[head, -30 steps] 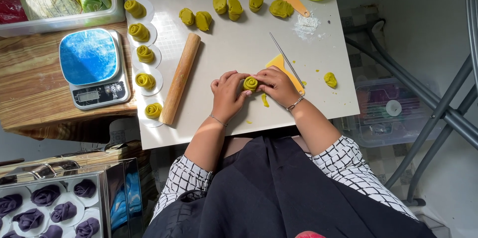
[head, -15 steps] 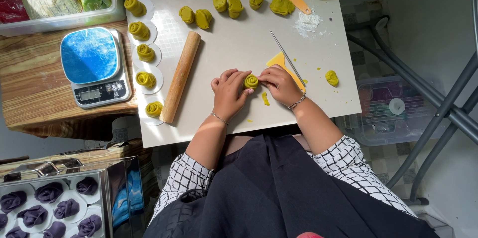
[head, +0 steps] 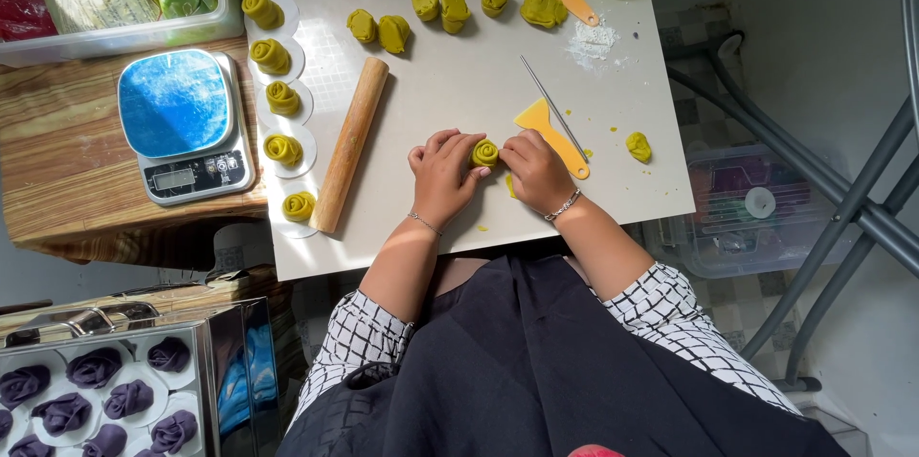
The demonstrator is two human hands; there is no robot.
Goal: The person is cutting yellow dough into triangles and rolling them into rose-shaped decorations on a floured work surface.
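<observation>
Dough rose (head: 485,153), green and coiled, sits on the white counter (head: 450,84) pinched between my two hands. Compared with a second ago it has slid a little toward me and away from the yellow scraper (head: 548,132), and the coil looks tighter and rounder, which I take to mean the shaping of this piece is nearly finished.

Far left of the rose, a blue kitchen scale (head: 182,122) rests on the wooden table. Nearer, five finished green roses (head: 283,149) stand in a column on round paper discs, and a wooden rolling pin (head: 350,143) lies just beside them at a slant.

My left hand (head: 442,175) presses the rose's left side, fingers curled narrow against it. My right hand (head: 536,170) cups the right side the same way, fingers closed on the dough.

Right of the rose, the scraper lies partly under my right hand, with a thin metal rod (head: 553,105) across it. Further right a small dough scrap (head: 638,146) lies alone. Beyond the rose, uncut dough lumps (head: 450,7) are scattered.
</observation>
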